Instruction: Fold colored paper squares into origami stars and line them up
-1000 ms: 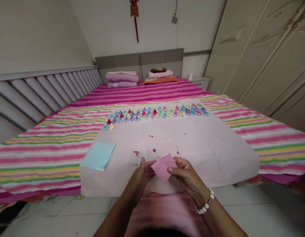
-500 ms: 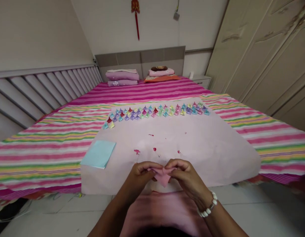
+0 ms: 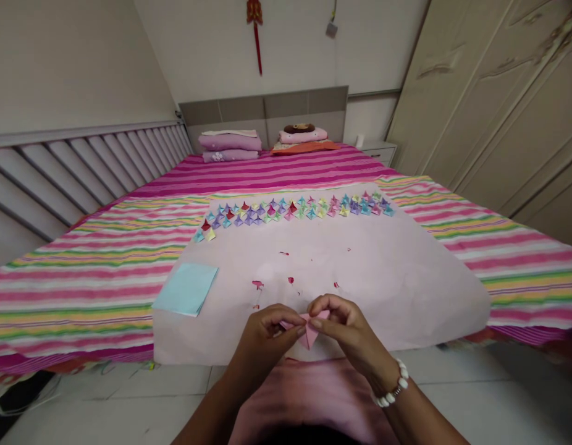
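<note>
A small piece of pink origami paper point(image 3: 310, 337), folded to a point at the bottom, is pinched between both hands at the near edge of a large pale sheet point(image 3: 388, 272). My left hand point(image 3: 270, 334) grips its left side, thumb and forefinger near the middle. On the right side my right hand point(image 3: 346, 324), with a white bead bracelet at the wrist, pinches the upper edge. Fingers partly cover the paper. Rows of small folded paper pieces point(image 3: 272, 211) in several colours stand along the sheet's far edge.
A stack of light blue paper squares point(image 3: 186, 288) lies at the sheet's left. Small red scraps point(image 3: 257, 285) dot the sheet's middle. The bed's striped cover point(image 3: 82, 266) surrounds it. Folded bedding point(image 3: 230, 146) sits by the headboard point(image 3: 239, 110), and a wardrobe point(image 3: 499, 111) stands right.
My left thumb and fingers have shifted inward to the middle of the pink paper. My right thumb has moved inward too, and more of the fold's upper right face shows.
</note>
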`<state>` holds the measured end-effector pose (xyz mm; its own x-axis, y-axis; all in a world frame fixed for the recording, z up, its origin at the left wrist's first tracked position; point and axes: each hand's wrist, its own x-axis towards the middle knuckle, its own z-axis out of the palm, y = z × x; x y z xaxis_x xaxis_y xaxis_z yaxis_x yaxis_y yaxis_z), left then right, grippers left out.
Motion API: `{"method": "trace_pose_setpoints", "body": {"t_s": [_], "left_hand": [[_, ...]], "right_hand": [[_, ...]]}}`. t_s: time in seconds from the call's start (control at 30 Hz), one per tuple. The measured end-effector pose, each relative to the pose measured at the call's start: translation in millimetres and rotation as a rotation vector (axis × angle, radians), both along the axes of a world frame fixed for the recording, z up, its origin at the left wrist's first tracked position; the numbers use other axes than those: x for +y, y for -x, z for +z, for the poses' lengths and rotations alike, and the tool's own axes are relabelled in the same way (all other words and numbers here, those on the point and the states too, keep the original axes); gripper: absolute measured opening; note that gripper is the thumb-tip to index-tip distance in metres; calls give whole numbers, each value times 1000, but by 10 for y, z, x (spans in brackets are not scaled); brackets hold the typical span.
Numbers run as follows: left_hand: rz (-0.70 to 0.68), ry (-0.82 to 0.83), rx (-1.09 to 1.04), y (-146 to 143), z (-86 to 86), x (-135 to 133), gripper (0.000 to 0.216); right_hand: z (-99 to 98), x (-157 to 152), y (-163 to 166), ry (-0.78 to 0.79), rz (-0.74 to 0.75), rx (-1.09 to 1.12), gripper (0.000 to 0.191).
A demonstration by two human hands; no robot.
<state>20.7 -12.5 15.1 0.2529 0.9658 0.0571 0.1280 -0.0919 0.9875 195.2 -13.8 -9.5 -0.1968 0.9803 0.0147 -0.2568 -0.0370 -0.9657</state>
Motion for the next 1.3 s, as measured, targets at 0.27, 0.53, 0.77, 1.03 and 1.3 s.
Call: {"method": "trace_pose_setpoints", "body": {"t_s": [0.27,0.53,0.77,1.03,1.3], "left_hand": [[14,146,8,-14,-5,14,26],[70,83,105,18,-17,71,19],[111,177,19,60,40,112,17],[141,263,-135,180,-40,162,21],[133,314,-243,91,-79,117,34]], "right_hand": [[39,8,63,-61,-21,-1,27],[58,0,51,-33,-40,-19,42],[43,7,10,-24,-142,2,43],[9,-3,-17,-23,-187,48,43],[-27,-36,42,-47,-363,56,42]]}}
